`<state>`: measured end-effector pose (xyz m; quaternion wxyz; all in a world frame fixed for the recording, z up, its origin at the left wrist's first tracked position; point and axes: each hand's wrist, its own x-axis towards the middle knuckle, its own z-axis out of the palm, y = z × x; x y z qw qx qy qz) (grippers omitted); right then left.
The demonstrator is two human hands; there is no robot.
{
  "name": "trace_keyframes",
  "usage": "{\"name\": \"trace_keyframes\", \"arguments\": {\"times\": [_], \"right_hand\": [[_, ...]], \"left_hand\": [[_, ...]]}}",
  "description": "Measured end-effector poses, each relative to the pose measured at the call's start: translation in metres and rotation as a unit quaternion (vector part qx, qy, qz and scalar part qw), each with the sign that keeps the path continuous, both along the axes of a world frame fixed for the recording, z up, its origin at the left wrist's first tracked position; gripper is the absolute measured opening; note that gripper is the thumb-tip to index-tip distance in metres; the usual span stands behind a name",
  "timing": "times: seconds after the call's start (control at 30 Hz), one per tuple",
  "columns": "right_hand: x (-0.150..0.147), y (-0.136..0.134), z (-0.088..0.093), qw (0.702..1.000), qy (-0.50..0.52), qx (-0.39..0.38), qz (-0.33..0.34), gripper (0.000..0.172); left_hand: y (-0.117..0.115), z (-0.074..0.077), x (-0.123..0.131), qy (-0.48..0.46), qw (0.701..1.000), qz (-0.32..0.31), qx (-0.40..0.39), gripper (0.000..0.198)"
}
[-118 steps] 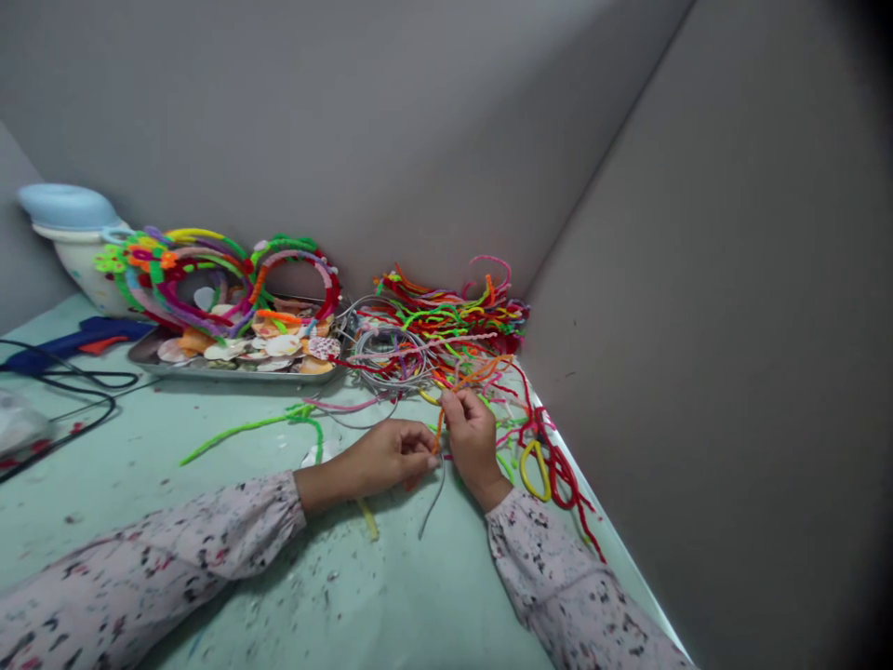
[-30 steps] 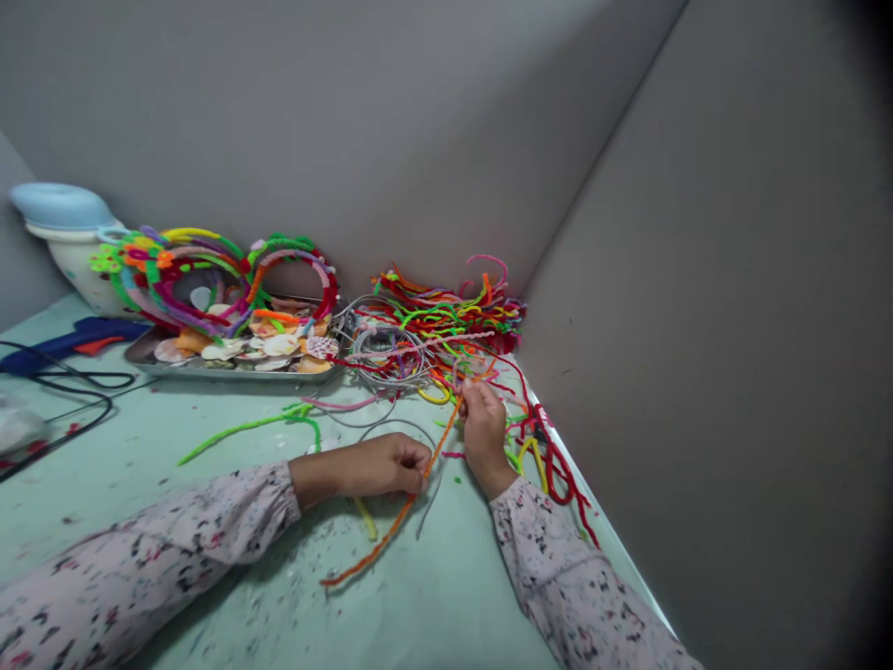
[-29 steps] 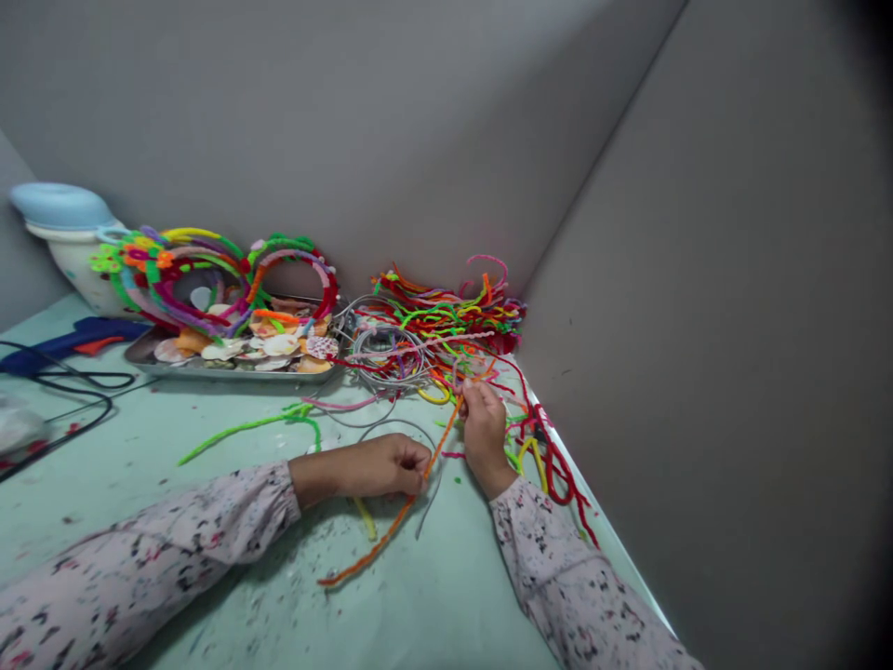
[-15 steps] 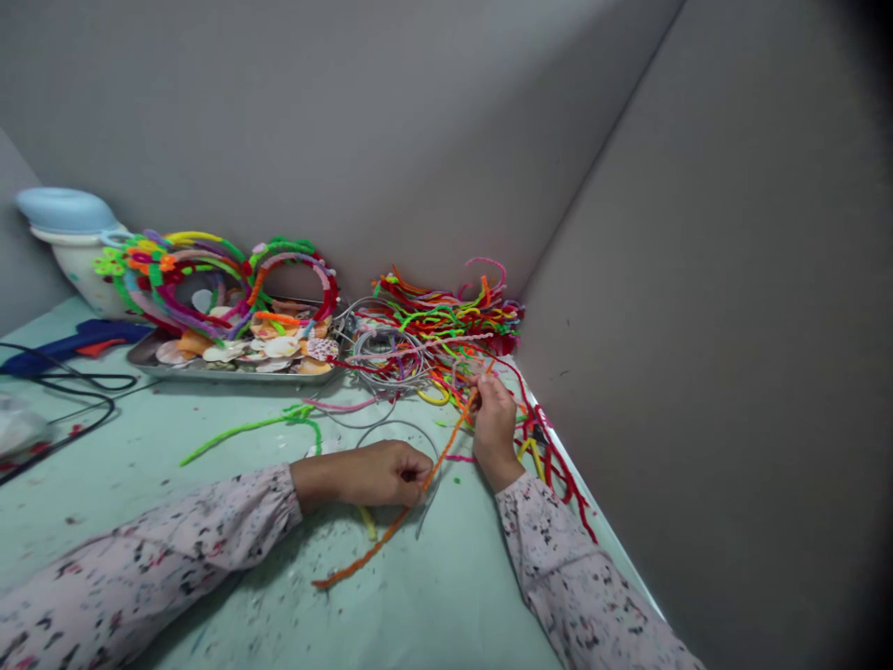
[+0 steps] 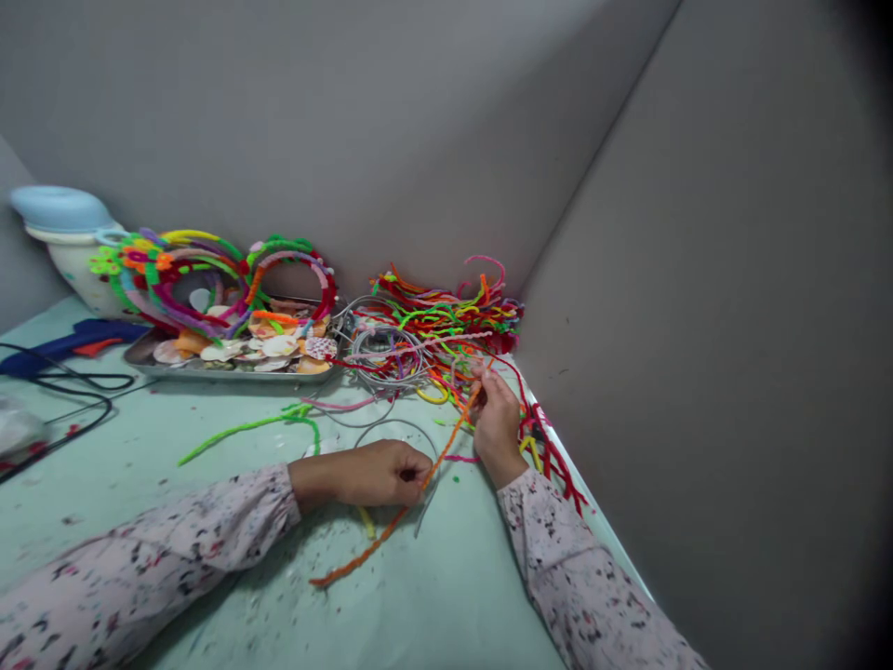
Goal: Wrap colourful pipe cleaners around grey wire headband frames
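Observation:
An orange pipe cleaner (image 5: pixel 391 526) runs slantwise across the pale green table (image 5: pixel 209 521). My right hand (image 5: pixel 499 423) pinches its upper end beside a heap of coloured pipe cleaners (image 5: pixel 446 326) in the corner. My left hand (image 5: pixel 380 470) rests on the table with fingers closed on the pipe cleaner's middle and on a thin grey wire headband (image 5: pixel 391 428) that loops behind it. The lower orange end lies loose on the table.
A metal tray (image 5: pixel 209 370) with shells and finished colourful headbands (image 5: pixel 209 279) stands at the back left. A blue glue gun (image 5: pixel 76 337), black cables (image 5: pixel 70 395), a white pot with a blue lid (image 5: pixel 62 233) and a green pipe cleaner (image 5: pixel 244 430) lie nearby. Grey walls close the corner.
My right hand has moved up and to the right toward the heap, drawing the orange pipe cleaner out longer. My left hand has stayed in place.

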<state>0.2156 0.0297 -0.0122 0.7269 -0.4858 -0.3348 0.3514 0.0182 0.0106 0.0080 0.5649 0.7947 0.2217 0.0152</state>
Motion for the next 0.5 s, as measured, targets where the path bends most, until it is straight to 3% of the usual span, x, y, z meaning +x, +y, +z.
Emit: {"name": "trace_keyframes", "arguments": {"times": [0.17,0.33,0.5], "right_hand": [[0.003,0.005,0.001,0.994,0.104,0.01,0.03,0.015],[0.007,0.008,0.007,0.984,0.171,-0.032,0.028,0.016],[0.01,0.006,0.011,0.992,0.119,-0.044,0.003,0.015]], "left_hand": [[0.0,0.0,0.0,0.001,1.0,0.002,-0.001,0.01],[0.0,-0.001,0.001,-0.002,1.0,0.005,0.0,0.012],[0.001,-0.002,0.001,-0.004,1.0,0.006,-0.004,0.012]]}}
